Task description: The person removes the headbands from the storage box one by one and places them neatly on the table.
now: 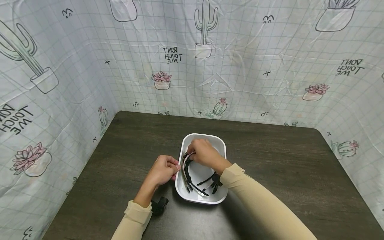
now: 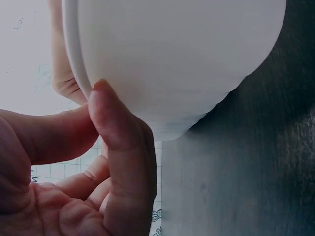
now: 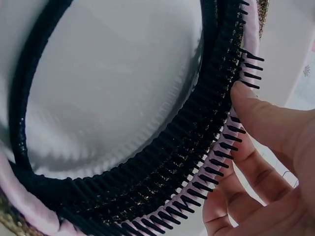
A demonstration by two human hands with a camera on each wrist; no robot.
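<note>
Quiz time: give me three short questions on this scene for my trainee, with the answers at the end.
1. True or false: the left hand lies flat on the floor of the white basin.
2. What does the right hand hold inside the basin?
3. What colour are the comb-like teeth in the right wrist view? A) red B) black C) yellow

Key
1. False; it touches the rim.
2. Headbands.
3. B.

Headbands [image 3: 182,132] cut off at right wrist view's edges; white tub [image 2: 172,54] cropped atop left wrist view
</note>
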